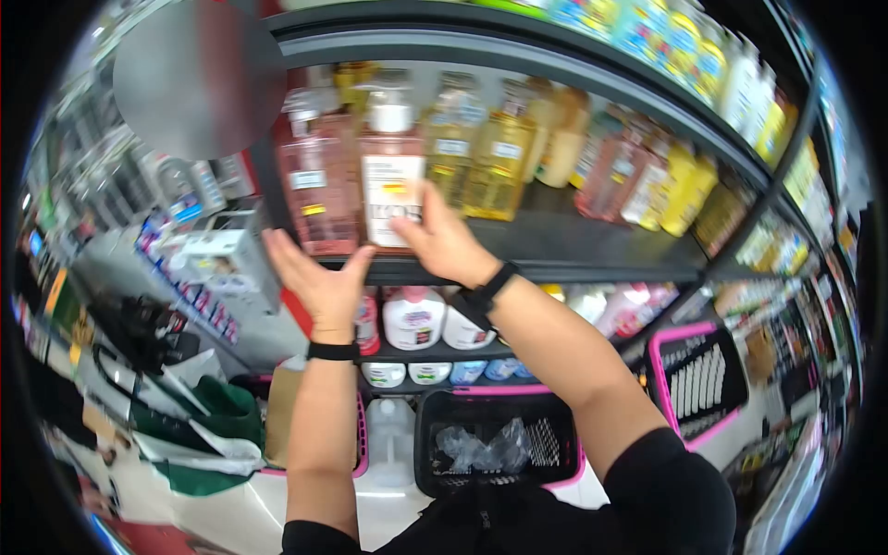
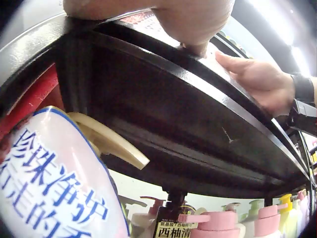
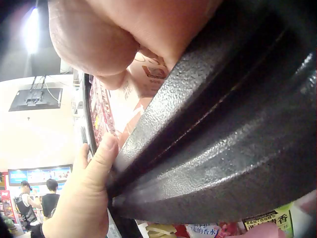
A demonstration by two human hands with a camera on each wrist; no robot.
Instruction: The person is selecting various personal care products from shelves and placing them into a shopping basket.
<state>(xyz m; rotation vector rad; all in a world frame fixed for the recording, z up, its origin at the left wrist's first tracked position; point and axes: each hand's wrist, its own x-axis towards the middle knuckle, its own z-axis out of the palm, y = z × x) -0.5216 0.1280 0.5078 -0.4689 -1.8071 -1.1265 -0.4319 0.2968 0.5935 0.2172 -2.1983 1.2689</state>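
Observation:
In the head view my right hand (image 1: 449, 242) holds a pink pump bottle (image 1: 388, 176) with a white label, thumb across the label and fingers along its right side. The bottle stands upright at the front of a dark shelf (image 1: 564, 231). My left hand (image 1: 324, 285) is at the shelf edge with fingers spread and thumb apart, in front of another pink pump bottle (image 1: 326, 176) with a yellow tag. Yellow bottles (image 1: 495, 171) stand to the right. The right wrist view shows my left hand (image 3: 81, 198) upright beside the shelf edge.
Below are white pump bottles (image 1: 413, 319), one large in the left wrist view. A black basket (image 1: 435, 462) with clear plastic inside sits on the floor, a pink-rimmed basket (image 1: 659, 370) to the right. A shelf edge (image 1: 444, 20) runs above; a blurred round object (image 1: 199, 79) hangs upper left.

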